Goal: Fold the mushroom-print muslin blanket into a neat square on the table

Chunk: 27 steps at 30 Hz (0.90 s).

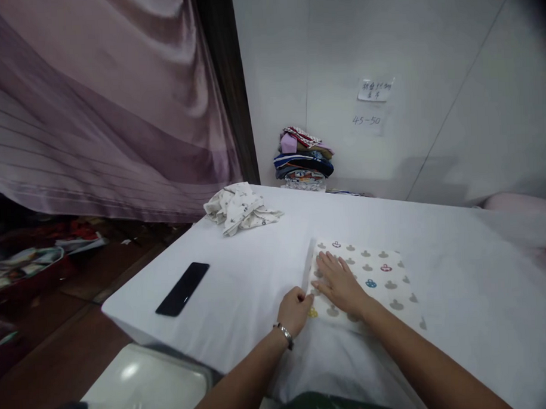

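Note:
A folded cream cloth (383, 278) printed with small grey, red and blue shapes lies flat on the white table (257, 253). My right hand (341, 282) rests palm down on its left part, fingers stretched out. My left hand (295, 310), with a metal bracelet on the wrist, is closed in a pinch on the cloth's left edge, which stands up slightly as a thin white fold (308, 266).
A black phone (183, 289) lies near the table's left edge. A crumpled patterned garment (238, 208) sits at the far left, a stack of folded clothes (303, 158) against the wall. A purple curtain (103, 103) hangs left; clutter covers the floor (28, 267).

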### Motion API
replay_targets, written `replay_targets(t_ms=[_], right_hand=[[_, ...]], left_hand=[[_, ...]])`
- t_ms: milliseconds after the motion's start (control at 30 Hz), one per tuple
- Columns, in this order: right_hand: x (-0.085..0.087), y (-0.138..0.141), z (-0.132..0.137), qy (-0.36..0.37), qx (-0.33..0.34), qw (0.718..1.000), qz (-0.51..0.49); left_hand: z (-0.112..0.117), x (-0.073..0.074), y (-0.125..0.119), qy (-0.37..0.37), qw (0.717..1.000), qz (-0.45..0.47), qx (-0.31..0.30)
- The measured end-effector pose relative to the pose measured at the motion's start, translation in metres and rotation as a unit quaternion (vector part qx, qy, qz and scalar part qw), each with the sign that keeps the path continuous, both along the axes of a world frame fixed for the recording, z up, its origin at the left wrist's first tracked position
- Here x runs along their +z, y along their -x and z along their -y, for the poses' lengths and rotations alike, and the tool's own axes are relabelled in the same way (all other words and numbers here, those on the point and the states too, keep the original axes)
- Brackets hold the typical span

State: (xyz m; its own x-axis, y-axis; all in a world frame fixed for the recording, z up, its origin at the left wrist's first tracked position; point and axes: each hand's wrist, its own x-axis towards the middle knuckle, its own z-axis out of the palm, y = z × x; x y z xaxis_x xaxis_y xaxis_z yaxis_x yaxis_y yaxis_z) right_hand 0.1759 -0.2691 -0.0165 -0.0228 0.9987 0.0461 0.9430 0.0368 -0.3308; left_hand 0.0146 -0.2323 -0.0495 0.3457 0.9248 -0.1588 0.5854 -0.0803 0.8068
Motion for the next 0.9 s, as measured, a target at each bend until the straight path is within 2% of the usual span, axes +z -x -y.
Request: replay_targets(t_ms=[167,300,400,467,533,600,733,800,900], right_hand=[[-0.018,-0.001,-0.015,0.031,0.009,0.999,0.013],[-0.007,-0.007,-0.019,0.036,0.009,0.999,0.009],[0.005,-0.016,-0.032,0.016,-0.005,0.999,0.028],[0.006,-0.024,-0.043,0.018,-0.018,0.999,0.045],[-0.001,-0.03,-0.053,0.031,-0.028,0.998,0.057],[-0.012,-0.033,-0.06,0.038,-0.031,0.997,0.061],[-0.025,-0.035,-0.065,0.038,-0.031,0.998,0.049],[-0.022,-0.037,-0.064,0.055,-0.029,0.998,0.027],[-0.008,-0.047,-0.055,0.055,-0.037,0.998,0.002]], left_hand=[[-0.001,0.0,0.001,-0.003,1.0,0.0,-0.001],[-0.004,0.011,0.003,-0.01,0.999,-0.033,-0.026],[-0.003,0.026,-0.003,-0.118,0.991,-0.049,-0.04],[0.0,0.031,-0.012,-0.21,0.971,-0.048,-0.099],[0.004,0.028,-0.021,-0.253,0.949,-0.062,-0.18],[0.008,0.02,-0.027,-0.254,0.935,-0.09,-0.231],[0.01,0.004,-0.028,-0.263,0.921,-0.145,-0.248],[0.009,0.001,-0.026,-0.28,0.914,-0.164,-0.244],[0.009,0.002,-0.024,-0.297,0.905,-0.187,-0.243]])
